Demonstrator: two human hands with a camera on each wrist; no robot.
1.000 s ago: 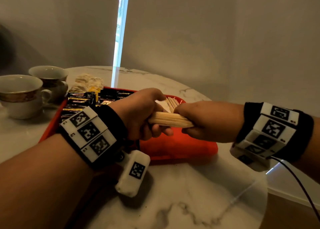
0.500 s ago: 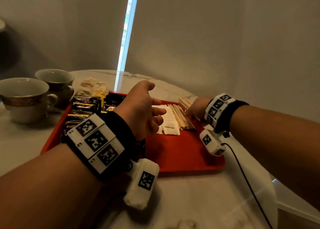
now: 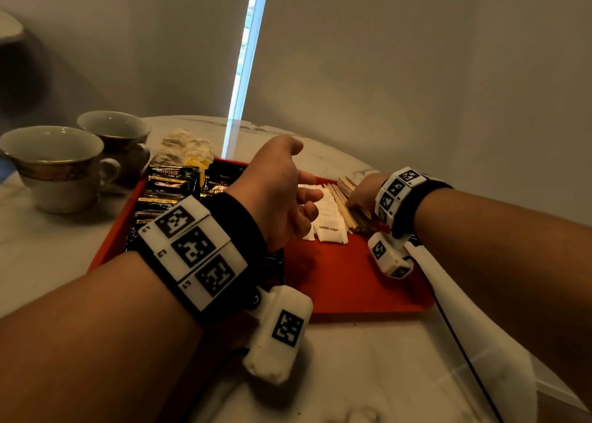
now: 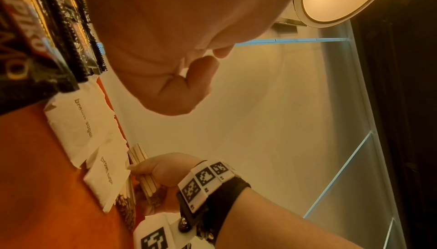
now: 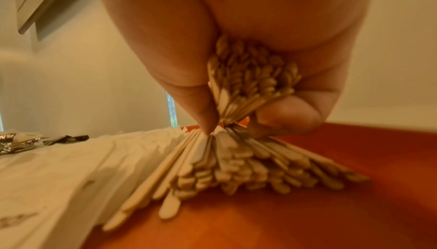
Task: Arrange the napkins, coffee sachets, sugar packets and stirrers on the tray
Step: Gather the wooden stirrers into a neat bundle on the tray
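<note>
- Marble worktop (image 3: 368,374), round, pale, veined grey.
- Red tray (image 3: 352,281) near the worktop's far edge, right rim close to the right edge.
- Two gold-banded cups (image 3: 61,166) at the worktop's left edge, just beside the tray's left rim.
- Left hand (image 3: 282,191) above the tray's middle, fingers loosely curled, grip released, holding nothing.
- Right hand (image 3: 362,195) low over the tray's right side, thumb and fingers clenched round a bundle of stirrers (image 5: 250,77); more stirrers (image 5: 236,163) fanned flat on the tray directly beneath, tips touching the held bundle.
- Black coffee sachets (image 3: 169,185) in overlapping rows along the tray's left side.
- White sugar packets (image 3: 331,230) marked "brown sugar" in the tray's middle, between sachets and stirrers, right edges touching the stirrers.
- Crumpled pale napkins (image 3: 189,147) off the tray, on the worktop just beyond its far left corner.
- White marker bands and small white camera blocks (image 3: 278,329) on both wrists.
</note>
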